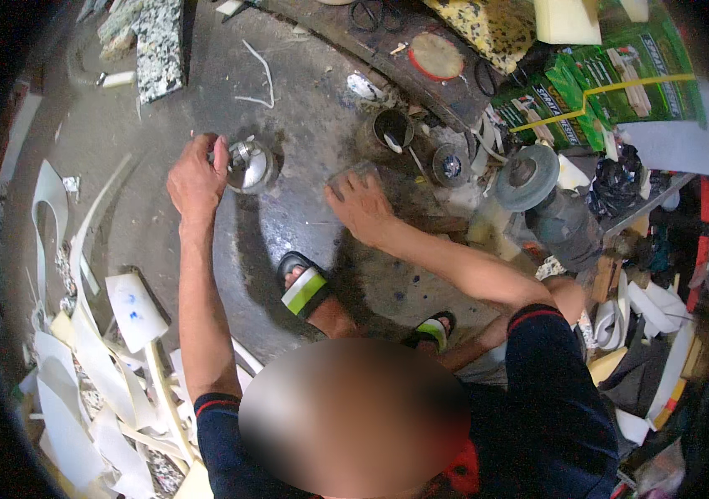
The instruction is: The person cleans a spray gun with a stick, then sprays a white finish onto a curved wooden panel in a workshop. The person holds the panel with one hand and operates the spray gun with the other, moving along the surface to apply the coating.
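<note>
My left hand (196,179) is closed at the side of a silver spray gun (252,169) with a round, shiny metal cup. The gun is over the grey floor, left of the middle, and my fingers hide its handle. My right hand (360,204) is to the right of it, with the fingers bent round a dull grey, see-through-looking piece (354,173). Its kind cannot be made out.
Beyond my right hand stand a dark pot (389,130) and a small tin (451,165). A grey metal stand with a round top (528,178) is at the right. White foam offcuts (105,366) heap up at the left. Green printed bags (579,96) lie far right.
</note>
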Demonstrator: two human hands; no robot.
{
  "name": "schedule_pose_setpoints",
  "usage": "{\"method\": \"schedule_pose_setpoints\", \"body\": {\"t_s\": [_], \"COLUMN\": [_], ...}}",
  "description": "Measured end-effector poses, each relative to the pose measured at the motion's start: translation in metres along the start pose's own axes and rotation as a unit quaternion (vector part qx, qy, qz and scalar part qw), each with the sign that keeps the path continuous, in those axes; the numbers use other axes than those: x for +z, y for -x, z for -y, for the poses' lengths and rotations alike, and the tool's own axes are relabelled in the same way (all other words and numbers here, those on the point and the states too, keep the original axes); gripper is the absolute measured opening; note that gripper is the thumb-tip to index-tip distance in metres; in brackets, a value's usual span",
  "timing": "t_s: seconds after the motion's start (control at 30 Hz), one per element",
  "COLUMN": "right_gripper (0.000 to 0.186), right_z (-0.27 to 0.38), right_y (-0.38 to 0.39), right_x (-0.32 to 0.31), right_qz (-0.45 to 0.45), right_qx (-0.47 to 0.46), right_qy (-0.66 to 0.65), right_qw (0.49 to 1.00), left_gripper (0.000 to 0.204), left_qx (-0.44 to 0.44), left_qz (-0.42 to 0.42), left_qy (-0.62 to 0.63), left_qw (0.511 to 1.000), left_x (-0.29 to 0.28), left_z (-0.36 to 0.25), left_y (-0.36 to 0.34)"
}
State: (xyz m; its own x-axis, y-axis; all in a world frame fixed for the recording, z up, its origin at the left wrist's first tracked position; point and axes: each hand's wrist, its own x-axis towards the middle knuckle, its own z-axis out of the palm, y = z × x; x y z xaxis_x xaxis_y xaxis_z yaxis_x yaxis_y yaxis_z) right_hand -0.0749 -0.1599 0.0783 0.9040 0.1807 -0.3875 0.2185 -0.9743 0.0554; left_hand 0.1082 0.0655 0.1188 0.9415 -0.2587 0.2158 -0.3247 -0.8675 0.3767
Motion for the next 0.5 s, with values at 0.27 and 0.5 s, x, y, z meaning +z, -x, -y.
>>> {"method": "schedule_pose_setpoints", "body": {"t_s": [0.27,0.5], "right_gripper": [0.073,0.071], "right_z": [0.002,0.020], "right_y": [0.039,0.026], "right_x": [0.015,0.002], "right_qz": [-0.141,-0.052], "right_qx": [-0.073,-0.022], "right_qy": [-0.035,-0.069], "right_qw": [0.987,0.996], "left_gripper": [0.028,0.029], "left_qx": [0.016,-0.019], "left_qz": [-0.016,0.023], "left_qy": [-0.029,-0.013], "left_qw": [0.999,0.999], "left_x": [-0.006,-0.007], "left_z": [-0.003,-0.005], "left_y": [0.003,0.001]}}
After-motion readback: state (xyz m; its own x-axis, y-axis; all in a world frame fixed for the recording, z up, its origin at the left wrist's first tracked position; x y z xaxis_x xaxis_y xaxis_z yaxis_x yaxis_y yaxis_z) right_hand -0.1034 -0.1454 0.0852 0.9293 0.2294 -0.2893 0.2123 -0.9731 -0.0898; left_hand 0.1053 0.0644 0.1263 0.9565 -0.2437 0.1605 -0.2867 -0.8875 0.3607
